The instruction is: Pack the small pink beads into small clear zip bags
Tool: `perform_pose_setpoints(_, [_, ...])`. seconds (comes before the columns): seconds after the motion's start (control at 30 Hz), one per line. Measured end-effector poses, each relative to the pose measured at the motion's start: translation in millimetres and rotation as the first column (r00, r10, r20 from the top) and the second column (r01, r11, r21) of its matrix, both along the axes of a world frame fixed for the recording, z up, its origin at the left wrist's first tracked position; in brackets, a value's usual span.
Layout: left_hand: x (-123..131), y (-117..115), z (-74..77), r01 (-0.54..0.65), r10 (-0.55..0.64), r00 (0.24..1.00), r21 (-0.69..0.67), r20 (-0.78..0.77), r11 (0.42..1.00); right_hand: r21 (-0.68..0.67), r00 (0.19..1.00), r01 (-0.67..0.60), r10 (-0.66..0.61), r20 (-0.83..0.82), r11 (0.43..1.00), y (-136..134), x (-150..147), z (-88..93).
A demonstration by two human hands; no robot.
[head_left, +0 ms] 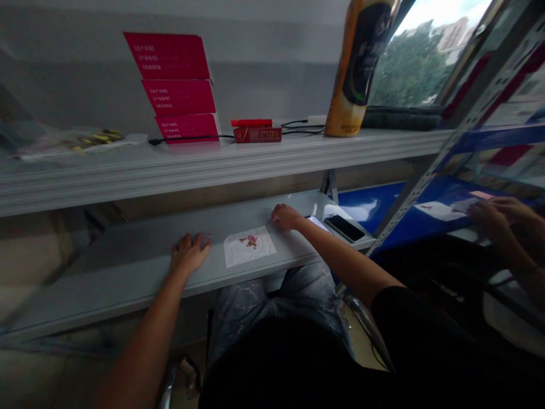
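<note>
On the grey lower shelf, a white sheet [234, 255] lies between my hands, with small red and brown pieces [251, 241] near its middle. My left hand [189, 253] rests on the shelf to the left of the sheet, fingers apart; a small, faint, thin clear item shows by its fingertips, too blurred to name. Beyond the sheet's right corner is my right hand [284, 217], its fingers curled down against the shelf. Whatever may be under those fingers is hidden.
Two phones [347, 227] lie right of my right forearm. The upper shelf [255, 161] holds pink boxes [183, 97], a small red box [258, 134], cables, a bottle [356, 71] and a plastic bag [91, 141]. Another person's hands [496, 218] work at the blue table [383, 207].
</note>
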State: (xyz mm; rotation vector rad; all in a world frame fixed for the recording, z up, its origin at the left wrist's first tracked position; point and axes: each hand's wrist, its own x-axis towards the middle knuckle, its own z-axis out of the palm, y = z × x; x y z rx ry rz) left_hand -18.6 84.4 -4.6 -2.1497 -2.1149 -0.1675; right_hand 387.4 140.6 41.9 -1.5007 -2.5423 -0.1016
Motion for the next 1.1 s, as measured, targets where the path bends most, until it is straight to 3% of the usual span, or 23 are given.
perform_pose_setpoints(0.1, [3,-3,1.0,0.003,-0.003,1.000,0.031,0.011,1.000,-0.003,1.000,0.016,-0.016,0.005,1.000,-1,1,2.5])
perform_pose_setpoints(0.23, [10,-9,3.3,-0.032,0.027,0.997,0.081,0.068,0.996,-0.006,1.000,-0.013,0.013,-0.019,1.000,-2,10,20.1])
perform_pose_setpoints(0.37, [12,-17,15.8,-0.023,-0.006,0.985,0.168,0.171,0.985,-0.082,0.973,-0.051,0.031,-0.230,0.995,-8,32,46.9])
perform_pose_setpoints(0.47, [14,-29,30.6,-0.011,-0.086,0.953,0.315,0.292,0.949,-0.235,0.868,-0.140,0.005,-0.496,0.962,-22,49,61.6])
perform_pose_setpoints(0.57, [29,-52,38.9,-0.008,-0.199,0.883,0.440,0.424,0.898,-0.342,0.621,-0.263,-0.112,-0.776,0.902,-49,54,63.6])
perform_pose_setpoints(0.63, [48,-75,37.5,0.040,-0.311,0.792,0.464,0.525,0.885,-0.374,0.454,-0.355,-0.192,-0.870,0.857,-74,51,57.7])
perform_pose_setpoints(0.7, [73,-104,32.2,0.099,-0.372,0.652,0.413,0.661,0.905,-0.396,0.351,-0.456,-0.248,-0.903,0.797,-101,42,47.0])
perform_pose_setpoints(0.77, [98,-134,26.1,0.198,-0.349,0.488,0.287,0.800,0.937,-0.399,0.253,-0.541,-0.310,-0.917,0.740,-129,30,32.8])
perform_pose_setpoints(0.87, [128,-173,19.8,0.376,-0.250,0.285,0.132,0.925,0.917,-0.393,0.111,-0.647,-0.429,-0.897,0.654,-168,4,7.9])
perform_pose_setpoints(0.97, [146,-196,15.8,0.453,-0.097,0.140,0.023,0.985,0.891,-0.405,0.097,-0.716,-0.494,-0.864,0.568,-196,-27,-16.3])
perform_pose_setpoints(1.1, [152,-198,5.0,0.479,0.050,-0.029,-0.030,0.998,0.877,-0.347,0.059,-0.738,-0.457,-0.887,0.578,-212,-59,-42.6])
